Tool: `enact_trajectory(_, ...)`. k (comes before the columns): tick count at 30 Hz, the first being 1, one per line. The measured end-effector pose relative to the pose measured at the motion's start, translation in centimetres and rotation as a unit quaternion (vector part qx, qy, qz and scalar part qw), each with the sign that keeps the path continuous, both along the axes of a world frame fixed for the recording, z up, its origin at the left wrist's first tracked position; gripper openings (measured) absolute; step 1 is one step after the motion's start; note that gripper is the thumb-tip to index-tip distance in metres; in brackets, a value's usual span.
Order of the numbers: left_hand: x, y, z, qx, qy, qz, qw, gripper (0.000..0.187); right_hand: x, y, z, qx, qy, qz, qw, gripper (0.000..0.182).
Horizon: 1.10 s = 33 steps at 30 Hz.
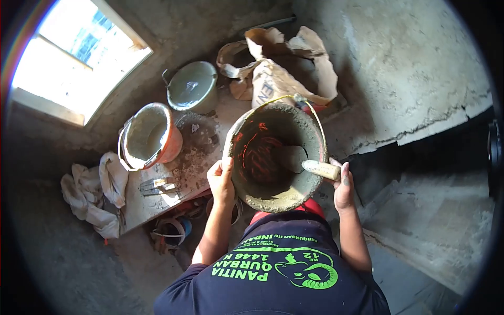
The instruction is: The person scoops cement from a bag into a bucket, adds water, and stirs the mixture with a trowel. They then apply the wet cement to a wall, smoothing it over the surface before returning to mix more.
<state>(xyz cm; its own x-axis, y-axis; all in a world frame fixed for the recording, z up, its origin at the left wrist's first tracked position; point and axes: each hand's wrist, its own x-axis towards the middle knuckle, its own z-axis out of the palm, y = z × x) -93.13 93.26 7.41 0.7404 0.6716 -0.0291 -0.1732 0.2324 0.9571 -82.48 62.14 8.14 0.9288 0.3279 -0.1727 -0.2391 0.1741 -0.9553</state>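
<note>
A cement-crusted bucket with a yellow handle is held up in front of my body, its opening towards the camera. Grey residue coats its inside, with reddish patches showing through. My left hand grips the bucket's rim on the left, thumb up along the side. On the right side, my right hand is closed against the rim, beside the wooden handle of a trowel. The trowel's blade reaches inside the bucket. Some of the fingers of both hands are hidden behind the bucket.
Beyond the bucket, a torn cement bag stands open on a dirty board. To the left are an orange bucket and a water-filled bucket. White sacks hang at the board's left edge. Smaller buckets sit below.
</note>
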Motion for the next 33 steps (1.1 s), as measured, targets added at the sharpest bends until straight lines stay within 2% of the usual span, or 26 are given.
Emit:
enact_trajectory(2, 1.3, -2.5, 1.6, -0.001, 0.007, -0.011, 1.0, 0.033, -0.6, -2.3, -1.2, 0.015, 0.028, -0.042, 0.999, 0.079)
enact_trajectory(5, 3.4, -6.1, 2.1, 0.083, 0.014, -0.052, 0.995, 0.044, -1.3, -7.0, -4.2, 0.034, 0.066, -0.105, 0.992, 0.081)
enact_trajectory(8, 5.0, -10.6, 2.3, 0.092, 0.05, -0.09, 0.99, 0.045, -2.3, -11.7, -4.1, 0.028, 0.09, -0.134, 0.986, 0.081)
enact_trajectory(12, 7.2, -18.4, 0.4, 0.072, 0.079, -0.151, 0.983, 0.046, -3.4, -20.4, -5.6, 0.018, 0.131, -0.179, 0.975, 0.079)
enact_trajectory(14, 8.3, -22.6, -1.5, 0.073, 0.093, -0.175, 0.977, 0.047, -3.5, -25.4, -7.9, -0.016, 0.108, -0.191, 0.975, 0.074)
enact_trajectory(15, 9.0, -25.3, -1.5, 0.073, 0.096, -0.18, 0.976, 0.048, -3.3, -27.9, -7.6, -0.039, 0.118, -0.196, 0.973, 0.073)
enact_trajectory(16, 9.8, -28.0, -1.6, 0.074, 0.1, -0.185, 0.975, 0.048, -2.8, -30.0, -6.3, -0.015, 0.109, -0.184, 0.977, 0.073)
enact_trajectory(18, 11.0, -33.8, -1.1, 0.061, 0.118, -0.174, 0.976, 0.049, -2.1, -35.6, -7.1, -0.059, 0.091, -0.187, 0.976, 0.074)
enact_trajectory(20, 12.2, -37.6, -2.1, 0.078, 0.12, -0.2, 0.969, 0.048, -1.2, -39.5, -6.9, -0.07, 0.1, -0.257, 0.959, 0.07)
enact_trajectory(24, 14.4, -46.0, -1.1, 0.026, 0.134, -0.215, 0.967, 0.046, 0.3, -47.6, -4.8, -0.14, 0.078, -0.25, 0.955, 0.07)
enact_trajectory(26, 16.3, -49.2, -2.0, 0.018, 0.122, -0.23, 0.965, 0.046, 1.8, -50.9, -5.1, -0.111, 0.069, -0.289, 0.948, 0.07)
enact_trajectory(28, 18.6, -52.5, -0.7, 0.009, 0.094, -0.233, 0.968, 0.047, 3.3, -53.3, -4.2, -0.106, 0.058, -0.307, 0.944, 0.071)
enact_trajectory(30, 20.7, -55.3, 0.3, 0.02, 0.076, -0.246, 0.966, 0.047, 4.5, -55.6, -3.4, -0.083, 0.078, -0.387, 0.915, 0.072)
enact_trajectory(31, 22.2, -56.6, 0.9, 0.029, 0.062, -0.247, 0.967, 0.047, 5.2, -57.1, -2.9, -0.027, 0.086, -0.362, 0.928, 0.074)
enact_trajectory(32, 23.5, -57.9, 1.6, 0.037, 0.05, -0.249, 0.966, 0.047, 6.0, -58.3, -3.7, 0.004, 0.085, -0.403, 0.911, 0.075)
enact_trajectory(33, 24.8, -59.3, 3.0, 0.012, 0.052, -0.258, 0.965, 0.048, 6.4, -59.7, -4.1, -0.003, 0.093, -0.386, 0.918, 0.078)
